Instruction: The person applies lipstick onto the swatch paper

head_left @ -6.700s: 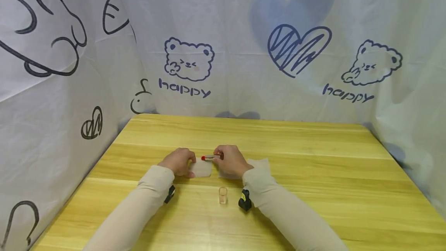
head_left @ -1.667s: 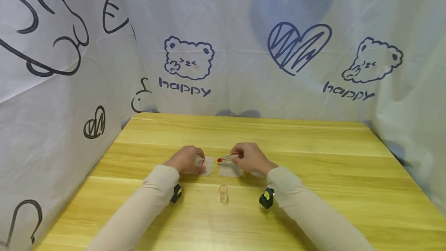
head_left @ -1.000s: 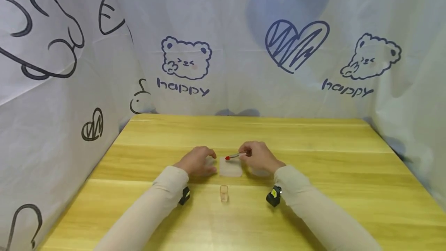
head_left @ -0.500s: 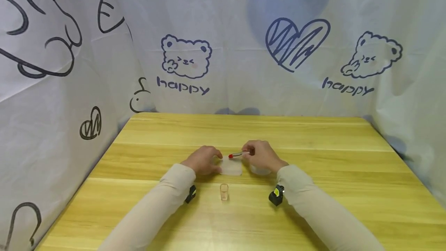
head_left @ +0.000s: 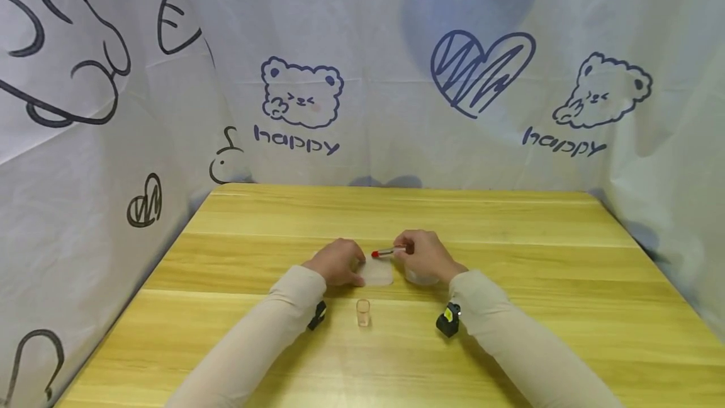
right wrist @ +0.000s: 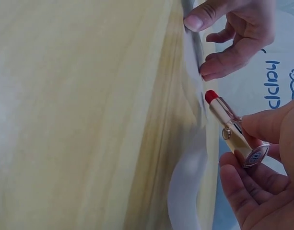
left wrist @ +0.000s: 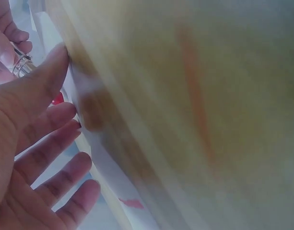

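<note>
Hand, right (head_left: 423, 255): pinched a lipstick (right wrist: 231, 128) between thumb and fingers, its red tip pointing towards the far edge of the middle sheet (head_left: 378, 274) — whether it touched, the views did not settle.
Hand, left (head_left: 338, 263): gripped nothing; fingers mostly extended, with the thumb at the middle sheet's near-left edge.
Red mark (left wrist: 132, 203): lay on paper past the left hand's little finger, so one stroke seemed done.
Sheets remaining: no mark could be made out on the middle sheet, nor on the right-hand sheet (head_left: 420, 279), partly covered — the work looked only part finished.
Clear cap (head_left: 363, 313): stood on the table (head_left: 362, 370), nearer the person than the sheets, not yet back on the lipstick.
Lettering: "happy" appeared twice in blue on the cloth backdrop (head_left: 391, 11), beneath bear drawings (head_left: 303, 93); the emblem (right wrist: 256, 155) on the lipstick's base was illegible.
</note>
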